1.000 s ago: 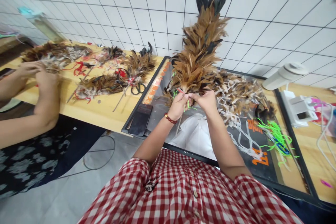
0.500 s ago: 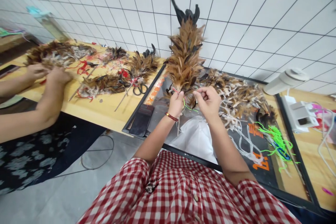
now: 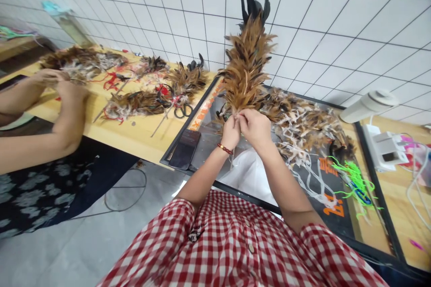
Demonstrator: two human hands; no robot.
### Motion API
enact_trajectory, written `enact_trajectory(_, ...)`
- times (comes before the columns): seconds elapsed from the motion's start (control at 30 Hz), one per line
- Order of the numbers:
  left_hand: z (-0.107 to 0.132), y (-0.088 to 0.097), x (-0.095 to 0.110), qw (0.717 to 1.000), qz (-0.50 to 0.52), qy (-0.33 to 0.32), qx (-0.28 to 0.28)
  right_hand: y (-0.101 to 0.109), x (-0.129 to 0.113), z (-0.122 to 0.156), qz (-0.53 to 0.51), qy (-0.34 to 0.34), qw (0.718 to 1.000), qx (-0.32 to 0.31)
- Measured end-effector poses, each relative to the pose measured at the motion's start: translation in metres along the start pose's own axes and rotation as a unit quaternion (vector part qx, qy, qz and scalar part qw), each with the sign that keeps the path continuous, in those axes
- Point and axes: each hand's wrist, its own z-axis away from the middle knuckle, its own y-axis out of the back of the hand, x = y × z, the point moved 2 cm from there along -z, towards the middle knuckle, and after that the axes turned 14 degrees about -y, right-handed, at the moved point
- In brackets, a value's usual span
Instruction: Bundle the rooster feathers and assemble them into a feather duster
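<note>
A brown feather duster (image 3: 247, 67) with long black feathers at its tip rises upright before me, leaning slightly right at the top. Its thin stick shows below my left hand (image 3: 231, 133), which is closed around the duster's lower end. My right hand (image 3: 256, 128) meets it there, fingertips pinched together at the base of the feathers. What the right fingers hold is hidden. Beside my right hand lies a pile of loose brown feathers (image 3: 310, 121) with white strips (image 3: 314, 184). Under my forearms is white sheeting (image 3: 247, 177).
A black-framed board (image 3: 370, 175) carries a phone (image 3: 185, 149), and bright green strings (image 3: 357, 175). White bottle (image 3: 368, 105) and charger (image 3: 385, 148) stand right. At left, a co-worker's hands (image 3: 62, 83) work near feathers; scissors (image 3: 182, 110) and another feather bundle (image 3: 134, 104) lie on the table.
My right hand has moved left from beside the duster to its base, meeting my left hand. The duster appears higher and further right in view; the green string near my hands is now hidden.
</note>
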Motion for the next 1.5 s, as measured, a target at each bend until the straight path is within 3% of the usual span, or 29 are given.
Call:
enact_trajectory(0.1, 0.009, -0.003, 0.004, 1.000, 0.021, 0.003, -0.008, -0.007, 0.024, 0.011, -0.096, 0.002, 0.992, 0.079)
enact_trajectory(0.23, 0.022, -0.014, 0.015, 0.989, 0.098, 0.100, -0.037, -0.012, 0.041, 0.017, -0.181, -0.032, 0.974, 0.130)
enact_trajectory(0.33, 0.025, -0.020, 0.026, 0.982, 0.117, 0.145, -0.020, -0.010, 0.040, 0.019, -0.183, -0.009, 0.975, 0.126)
enact_trajectory(0.47, 0.023, -0.023, 0.037, 0.982, 0.124, 0.142, 0.000, -0.002, 0.036, 0.021, -0.158, 0.032, 0.981, 0.111)
enact_trajectory(0.57, 0.022, -0.021, 0.040, 0.977, 0.131, 0.166, -0.015, -0.001, 0.044, 0.018, -0.190, 0.015, 0.976, 0.108)
enact_trajectory(0.63, 0.021, -0.018, 0.042, 0.970, 0.156, 0.185, -0.038, -0.006, 0.053, 0.014, -0.254, -0.033, 0.960, 0.109)
enact_trajectory(0.7, 0.019, -0.017, 0.047, 0.960, 0.187, 0.199, -0.065, -0.016, 0.061, 0.009, -0.363, -0.089, 0.927, 0.039)
enact_trajectory(0.73, 0.018, -0.016, 0.049, 0.956, 0.200, 0.203, -0.074, -0.022, 0.063, 0.006, -0.424, -0.108, 0.898, -0.038)
enact_trajectory(0.8, 0.016, -0.015, 0.054, 0.950, 0.216, 0.209, -0.081, -0.032, 0.062, 0.003, -0.525, -0.130, 0.810, -0.225)
enact_trajectory(0.87, 0.013, -0.014, 0.056, 0.949, 0.220, 0.212, -0.079, -0.033, 0.062, 0.002, -0.570, -0.164, 0.729, -0.342)
enact_trajectory(0.93, 0.012, -0.012, 0.057, 0.951, 0.212, 0.214, -0.073, -0.027, 0.064, 0.000, -0.580, -0.203, 0.695, -0.372)
enact_trajectory(1.13, 0.013, -0.013, 0.052, 0.958, 0.189, 0.204, -0.067, -0.002, 0.069, -0.002, -0.620, -0.228, 0.658, -0.362)
enact_trajectory(1.27, 0.009, -0.014, 0.044, 0.974, 0.146, 0.165, -0.055, 0.002, 0.070, 0.013, -0.603, -0.283, 0.605, -0.436)
enact_trajectory(1.3, 0.008, -0.014, 0.042, 0.978, 0.129, 0.156, -0.050, 0.004, 0.071, 0.017, -0.592, -0.280, 0.608, -0.449)
enact_trajectory(1.33, 0.007, -0.013, 0.039, 0.982, 0.110, 0.146, -0.045, 0.007, 0.071, 0.019, -0.573, -0.268, 0.633, -0.447)
enact_trajectory(1.37, 0.007, -0.013, 0.037, 0.986, 0.090, 0.136, -0.040, 0.012, 0.070, 0.019, -0.544, -0.244, 0.682, -0.423)
enact_trajectory(1.47, 0.011, -0.013, 0.029, 0.992, 0.042, 0.111, -0.050, 0.036, 0.058, 0.005, -0.342, -0.098, 0.904, -0.236)
enact_trajectory(1.5, 0.014, -0.014, 0.027, 0.992, 0.031, 0.105, -0.062, 0.046, 0.051, -0.003, -0.244, -0.033, 0.955, -0.163)
